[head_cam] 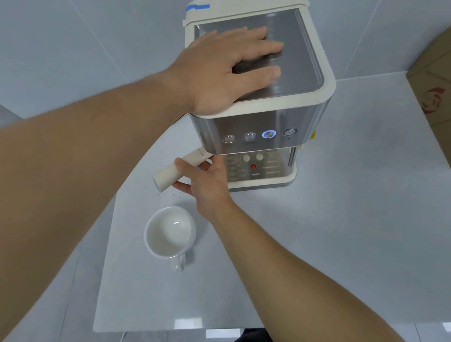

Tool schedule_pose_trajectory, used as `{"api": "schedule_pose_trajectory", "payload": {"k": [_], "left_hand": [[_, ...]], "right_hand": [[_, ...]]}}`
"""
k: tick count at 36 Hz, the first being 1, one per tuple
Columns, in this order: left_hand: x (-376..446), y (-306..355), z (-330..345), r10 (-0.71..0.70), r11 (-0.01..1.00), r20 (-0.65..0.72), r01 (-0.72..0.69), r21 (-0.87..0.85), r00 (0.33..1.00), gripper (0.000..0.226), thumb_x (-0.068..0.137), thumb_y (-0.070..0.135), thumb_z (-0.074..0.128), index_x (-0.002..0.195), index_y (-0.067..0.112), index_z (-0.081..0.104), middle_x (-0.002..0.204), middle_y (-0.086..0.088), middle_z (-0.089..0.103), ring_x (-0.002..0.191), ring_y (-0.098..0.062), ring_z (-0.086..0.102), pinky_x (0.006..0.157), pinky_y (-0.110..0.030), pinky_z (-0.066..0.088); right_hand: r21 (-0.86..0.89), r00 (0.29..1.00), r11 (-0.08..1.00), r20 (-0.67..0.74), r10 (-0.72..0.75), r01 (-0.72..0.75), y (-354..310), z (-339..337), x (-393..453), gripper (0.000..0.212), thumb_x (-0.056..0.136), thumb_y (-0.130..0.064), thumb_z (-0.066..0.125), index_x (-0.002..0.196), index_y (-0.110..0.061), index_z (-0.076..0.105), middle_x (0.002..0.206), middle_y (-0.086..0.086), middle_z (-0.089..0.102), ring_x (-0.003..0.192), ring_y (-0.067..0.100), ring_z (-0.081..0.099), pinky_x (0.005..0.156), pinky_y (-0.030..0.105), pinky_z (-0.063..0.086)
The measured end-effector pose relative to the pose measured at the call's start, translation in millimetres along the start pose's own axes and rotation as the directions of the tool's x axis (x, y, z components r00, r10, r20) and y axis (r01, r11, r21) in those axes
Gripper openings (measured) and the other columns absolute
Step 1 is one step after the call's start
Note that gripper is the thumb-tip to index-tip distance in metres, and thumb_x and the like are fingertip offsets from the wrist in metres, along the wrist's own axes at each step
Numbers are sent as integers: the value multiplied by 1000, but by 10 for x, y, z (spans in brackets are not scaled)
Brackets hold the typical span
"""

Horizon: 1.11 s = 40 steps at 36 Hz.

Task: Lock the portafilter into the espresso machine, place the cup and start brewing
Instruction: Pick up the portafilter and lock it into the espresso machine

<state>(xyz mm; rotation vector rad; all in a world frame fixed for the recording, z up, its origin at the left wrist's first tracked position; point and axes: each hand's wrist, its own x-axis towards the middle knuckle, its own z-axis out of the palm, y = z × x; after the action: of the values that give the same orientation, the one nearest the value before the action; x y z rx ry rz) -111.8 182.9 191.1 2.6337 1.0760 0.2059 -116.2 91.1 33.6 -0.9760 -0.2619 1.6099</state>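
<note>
The espresso machine (301, 77), cream and steel, stands at the back of the white table. My left hand (231, 62) lies flat on its steel top, fingers spread. My right hand (205, 181) grips the cream portafilter handle (170, 174), which sticks out to the lower left from under the machine's front; the portafilter head is hidden under the machine. A white cup (170, 232) stands empty on the table in front, handle toward me. One of the front buttons (269, 134) glows blue. The drip tray (269, 171) below shows a red dot.
A brown cardboard box (443, 86) with cut-out holes stands at the right edge of the white table (347, 231). A few dark coffee specks lie near the handle. The table's front edge is near me, with tiled floor below it.
</note>
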Motion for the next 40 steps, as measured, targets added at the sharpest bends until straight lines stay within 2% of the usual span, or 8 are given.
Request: {"api": "schedule_pose_trajectory", "payload": {"k": [7, 11, 17, 22, 26, 34, 37, 40], "left_hand": [[9, -16, 8, 2, 1000, -2, -2, -4, 1000, 71, 81, 72, 27, 145, 43, 39, 162, 6, 29, 151, -12, 19, 121, -51, 14], [12, -18, 4, 13, 1000, -7, -13, -3, 1000, 70, 83, 70, 27, 145, 41, 41, 159, 9, 33, 149, -12, 22, 120, -52, 15], [17, -17, 11, 5, 1000, 0, -5, -3, 1000, 71, 81, 72, 26, 145, 44, 40, 161, 8, 29, 150, -10, 19, 120, -52, 15], [22, -24, 5, 2, 1000, -4, -2, -7, 1000, 71, 81, 72, 26, 145, 44, 39, 161, 8, 29, 151, -11, 18, 121, -51, 14], [28, -25, 11, 26, 1000, -8, -26, -8, 1000, 69, 84, 70, 27, 144, 40, 43, 154, 10, 40, 147, -12, 26, 118, -52, 19], [11, 2, -8, 46, 999, -6, -46, -6, 999, 66, 87, 67, 27, 143, 36, 45, 138, 8, 52, 140, -14, 37, 114, -51, 26], [-14, 32, -23, 30, 1000, -17, -30, -10, 999, 66, 87, 64, 29, 143, 35, 45, 145, 8, 48, 141, -14, 35, 116, -48, 23], [-11, 34, -19, 36, 999, -15, -36, -8, 999, 63, 89, 64, 31, 143, 36, 45, 145, 10, 49, 143, -13, 33, 117, -49, 23]], "right_hand": [[-6, 1000, 1000, -10, -21, 21, -12, -22, 47, 43, 81, 5, 74, 109, -19, 52, 101, 4, 58, 93, 17, 63, 70, 43, 62], [-6, 998, 1000, -52, -28, 28, -47, -48, 97, 43, 80, 2, 75, 115, -9, 52, 101, 8, 61, 94, 23, 65, 71, 43, 62], [14, 989, 999, -141, -46, 49, -88, -45, 166, 49, 78, -2, 78, 122, 0, 56, 120, 26, 63, 98, 28, 63, 65, 38, 63], [43, 991, 997, -116, -64, 69, -100, -41, 151, 46, 81, 1, 76, 121, -2, 56, 106, 14, 63, 99, 25, 62, 64, 37, 62], [58, 990, 995, -124, -71, 78, -99, -39, 120, 50, 81, 0, 76, 124, -4, 53, 112, 17, 63, 98, 23, 63, 63, 35, 62], [54, 990, 992, -96, -105, 111, -58, -81, 62, 51, 81, 1, 75, 125, -10, 51, 107, 10, 62, 97, 24, 63, 66, 38, 62], [49, 991, 992, -73, -114, 118, -50, -118, 37, 50, 82, 3, 73, 124, -11, 51, 104, 6, 62, 92, 17, 64, 72, 44, 63], [43, 990, 991, -57, -127, 129, -64, -124, 19, 50, 82, 4, 73, 124, -12, 51, 102, 6, 63, 91, 18, 64, 73, 45, 62]]}}
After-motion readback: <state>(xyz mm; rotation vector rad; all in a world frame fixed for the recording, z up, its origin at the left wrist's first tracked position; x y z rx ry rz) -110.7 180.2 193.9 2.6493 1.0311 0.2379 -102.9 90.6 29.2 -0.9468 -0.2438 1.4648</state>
